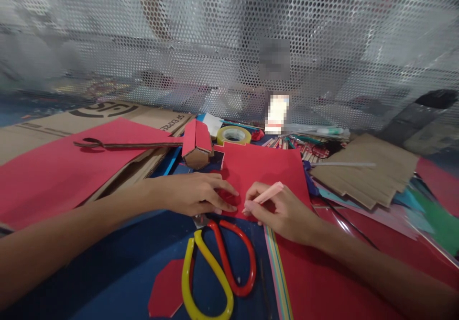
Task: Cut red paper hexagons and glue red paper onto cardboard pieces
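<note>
Seemingly the hammer (197, 137) has its red sides done, its end not, left hand (199, 193) spread open, right hand (289, 215) gripping a pen (268, 193).

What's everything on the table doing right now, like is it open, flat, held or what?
Left hand: open, fingers spread
Right hand: closed around pen
Pink pen: held, tilted
Red sheet: flat
Scissors: lying down, blades mostly hidden
Tape roll: lying flat

red paper (265, 167): matt, smooth | scissor handles (247, 243): glossy plastic | screen (215, 38): perforated metal
</note>
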A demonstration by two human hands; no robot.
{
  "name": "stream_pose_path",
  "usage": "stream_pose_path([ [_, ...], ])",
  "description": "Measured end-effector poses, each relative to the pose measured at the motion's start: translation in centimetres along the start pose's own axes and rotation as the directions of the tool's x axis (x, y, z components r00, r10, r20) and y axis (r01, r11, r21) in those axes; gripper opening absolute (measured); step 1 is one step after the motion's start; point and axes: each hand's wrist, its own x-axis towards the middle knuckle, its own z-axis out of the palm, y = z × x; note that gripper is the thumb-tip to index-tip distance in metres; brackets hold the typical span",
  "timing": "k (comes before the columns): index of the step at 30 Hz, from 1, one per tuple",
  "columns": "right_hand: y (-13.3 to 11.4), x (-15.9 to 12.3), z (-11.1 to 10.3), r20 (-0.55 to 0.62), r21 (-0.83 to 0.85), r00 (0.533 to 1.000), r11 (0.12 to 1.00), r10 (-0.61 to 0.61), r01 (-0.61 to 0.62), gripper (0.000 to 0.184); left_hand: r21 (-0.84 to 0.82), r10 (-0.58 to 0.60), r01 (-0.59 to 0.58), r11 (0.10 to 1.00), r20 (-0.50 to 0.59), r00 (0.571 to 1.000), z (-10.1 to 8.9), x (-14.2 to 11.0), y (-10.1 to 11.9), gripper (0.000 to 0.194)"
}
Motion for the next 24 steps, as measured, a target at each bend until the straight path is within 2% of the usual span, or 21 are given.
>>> stream_pose_path([
  [9,0.8,0.1,0.8,0.010,0.093,1.000,0.996,-0.012,0.011,0.015,-0.051,0.016,-0.016,0.999,0.008,1.000,-1.1,0.4,1.3,0.032],
  [17,1.4,0.1,0.8,0.036,0.198,0.999,0.979,0.039,-0.045,0.019,-0.028,0.039,-0.038,0.999,0.035,0.999,-1.0,0.2,0.9,0.037],
  [24,1.4,0.0,0.8,0.049,0.211,0.997,0.975,0.052,-0.061,0.018,0.004,0.035,-0.036,0.999,0.081,0.996,-1.2,0.2,0.9,0.038],
])
